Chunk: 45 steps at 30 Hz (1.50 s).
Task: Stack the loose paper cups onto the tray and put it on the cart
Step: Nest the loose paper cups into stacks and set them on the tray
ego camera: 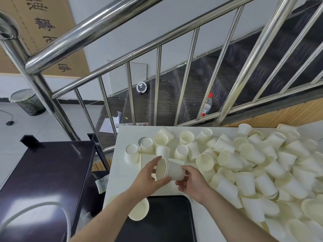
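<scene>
Dark and glossy, one cart [47, 172] stands left of the white table [120, 172]. On the table's near edge lies one black tray [167, 220] with a single cup [139, 209] on its side at its left rim. Above the tray, the left hand [149, 173] and right hand [194, 180] both grasp one stack of nested cups [170, 169]. Rightward sprawls a heap of loose cups [253, 165], too many to count. Behind the railing [157, 42] stands one red-capped bottle [207, 105], its label unreadable.

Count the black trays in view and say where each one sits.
1: the black tray lies on the white table near the person, below both hands; its near end is cut off.
</scene>
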Each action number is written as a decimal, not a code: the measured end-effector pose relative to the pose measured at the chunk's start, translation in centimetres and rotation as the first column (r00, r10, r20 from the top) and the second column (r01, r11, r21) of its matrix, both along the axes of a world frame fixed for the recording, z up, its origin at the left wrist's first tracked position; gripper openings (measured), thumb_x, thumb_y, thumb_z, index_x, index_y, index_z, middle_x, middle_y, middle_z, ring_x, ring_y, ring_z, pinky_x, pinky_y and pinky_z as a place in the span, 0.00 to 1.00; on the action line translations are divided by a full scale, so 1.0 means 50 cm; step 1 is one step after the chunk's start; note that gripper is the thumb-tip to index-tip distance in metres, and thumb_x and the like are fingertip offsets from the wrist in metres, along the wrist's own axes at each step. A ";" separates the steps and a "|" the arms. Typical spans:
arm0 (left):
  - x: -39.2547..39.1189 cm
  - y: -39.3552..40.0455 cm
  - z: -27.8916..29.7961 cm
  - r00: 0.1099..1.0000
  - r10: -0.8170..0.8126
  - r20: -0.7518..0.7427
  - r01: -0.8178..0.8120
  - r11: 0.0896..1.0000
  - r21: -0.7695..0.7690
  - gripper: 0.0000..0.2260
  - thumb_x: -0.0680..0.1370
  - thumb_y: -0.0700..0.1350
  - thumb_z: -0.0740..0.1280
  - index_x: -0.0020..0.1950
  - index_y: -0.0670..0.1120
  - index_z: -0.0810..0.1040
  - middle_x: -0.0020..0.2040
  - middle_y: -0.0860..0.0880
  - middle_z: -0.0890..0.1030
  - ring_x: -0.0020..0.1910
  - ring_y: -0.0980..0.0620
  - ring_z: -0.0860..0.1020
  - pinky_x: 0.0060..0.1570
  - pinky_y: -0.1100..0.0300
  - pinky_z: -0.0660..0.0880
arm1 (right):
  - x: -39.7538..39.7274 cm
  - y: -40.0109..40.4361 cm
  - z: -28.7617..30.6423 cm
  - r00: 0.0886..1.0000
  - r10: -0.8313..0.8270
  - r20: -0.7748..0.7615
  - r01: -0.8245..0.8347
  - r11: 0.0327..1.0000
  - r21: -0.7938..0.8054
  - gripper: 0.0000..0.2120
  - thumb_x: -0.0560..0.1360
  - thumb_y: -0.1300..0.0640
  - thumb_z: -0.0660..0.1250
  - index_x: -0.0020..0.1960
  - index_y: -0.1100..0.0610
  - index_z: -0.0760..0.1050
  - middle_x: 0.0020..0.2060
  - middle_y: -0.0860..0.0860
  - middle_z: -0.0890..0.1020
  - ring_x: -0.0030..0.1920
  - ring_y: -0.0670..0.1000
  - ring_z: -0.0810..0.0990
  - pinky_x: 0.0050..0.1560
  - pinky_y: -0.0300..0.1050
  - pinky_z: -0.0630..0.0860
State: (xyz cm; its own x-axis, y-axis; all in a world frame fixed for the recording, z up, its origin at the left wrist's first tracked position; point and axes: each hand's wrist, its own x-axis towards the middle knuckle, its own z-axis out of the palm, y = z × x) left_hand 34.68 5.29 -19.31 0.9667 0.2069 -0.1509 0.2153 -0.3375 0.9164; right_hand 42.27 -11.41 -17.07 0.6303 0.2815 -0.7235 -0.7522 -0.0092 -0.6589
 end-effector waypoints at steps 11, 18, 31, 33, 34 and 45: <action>0.011 -0.015 -0.004 0.987 -0.154 -0.052 0.155 0.794 0.588 0.37 0.69 0.57 0.71 0.74 0.55 0.59 0.66 0.58 0.68 0.62 0.53 0.65 0.56 0.59 0.72 | -0.025 0.009 -0.002 0.724 0.431 0.538 -0.182 0.872 -0.454 0.05 0.75 0.52 0.70 0.50 0.50 0.81 0.46 0.43 0.83 0.31 0.47 0.80 0.36 0.38 0.77; 0.004 -0.011 -0.029 0.976 -0.141 -0.167 0.217 0.714 0.666 0.36 0.71 0.58 0.69 0.75 0.55 0.57 0.71 0.56 0.64 0.71 0.52 0.61 0.66 0.56 0.61 | -0.011 -0.004 -0.057 0.679 0.585 0.444 -0.145 0.699 -0.700 0.14 0.74 0.66 0.62 0.57 0.55 0.78 0.51 0.48 0.80 0.47 0.50 0.80 0.47 0.44 0.80; -0.007 0.023 -0.056 0.943 -0.029 -0.332 0.236 0.760 0.606 0.31 0.73 0.49 0.66 0.75 0.52 0.58 0.71 0.51 0.62 0.68 0.48 0.64 0.58 0.57 0.72 | -0.013 0.002 -0.078 0.359 0.918 0.166 -0.192 0.247 -0.950 0.27 0.77 0.48 0.60 0.74 0.52 0.59 0.67 0.50 0.68 0.66 0.53 0.69 0.59 0.48 0.74; -0.003 0.021 -0.052 0.951 -0.030 -0.309 0.220 0.766 0.604 0.31 0.73 0.48 0.66 0.75 0.53 0.58 0.70 0.52 0.62 0.68 0.49 0.65 0.56 0.58 0.73 | -0.017 0.004 -0.078 0.287 0.946 0.151 -0.225 0.220 -0.949 0.33 0.75 0.44 0.62 0.76 0.52 0.55 0.70 0.48 0.63 0.69 0.52 0.64 0.62 0.49 0.73; -0.001 0.020 -0.050 0.955 -0.033 -0.295 0.213 0.770 0.602 0.31 0.73 0.48 0.66 0.75 0.53 0.58 0.70 0.52 0.62 0.67 0.49 0.65 0.55 0.59 0.73 | -0.018 0.005 -0.078 0.250 0.957 0.150 -0.241 0.211 -0.947 0.36 0.74 0.43 0.63 0.77 0.51 0.53 0.71 0.48 0.61 0.71 0.52 0.62 0.63 0.49 0.72; -0.025 -0.024 -0.004 0.982 -0.115 -0.152 0.182 0.810 0.558 0.32 0.73 0.52 0.67 0.75 0.54 0.58 0.68 0.55 0.64 0.66 0.54 0.67 0.55 0.62 0.72 | -0.032 -0.017 -0.063 0.169 0.947 0.273 -0.194 0.303 -0.933 0.35 0.72 0.55 0.66 0.76 0.48 0.57 0.68 0.47 0.62 0.67 0.50 0.64 0.57 0.45 0.76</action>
